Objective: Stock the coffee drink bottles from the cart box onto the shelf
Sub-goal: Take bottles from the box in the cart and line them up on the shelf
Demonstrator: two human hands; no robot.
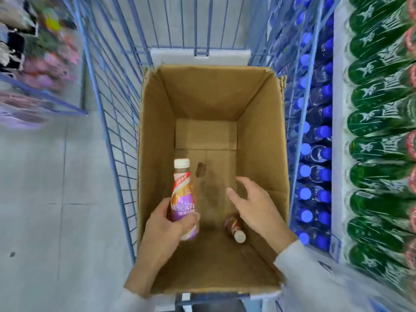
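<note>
A tall open cardboard box (157,136) stands in a blue wire cart (108,122). My left hand (167,224) grips a coffee drink bottle (182,190) with a white cap and purple label, held upright above the box's left side. A second coffee bottle (235,227) lies on its side on the box floor, cap toward me. My right hand (254,206) hovers inside the box just above and to the right of that lying bottle, fingers spread and holding nothing.
Shelves on the right hold blue-capped water bottles (315,154) and rows of green bottles (378,122). Grey floor (45,188) lies to the left of the cart, with blurred coloured goods (33,64) at the far left. A brown stain (200,169) marks the box floor.
</note>
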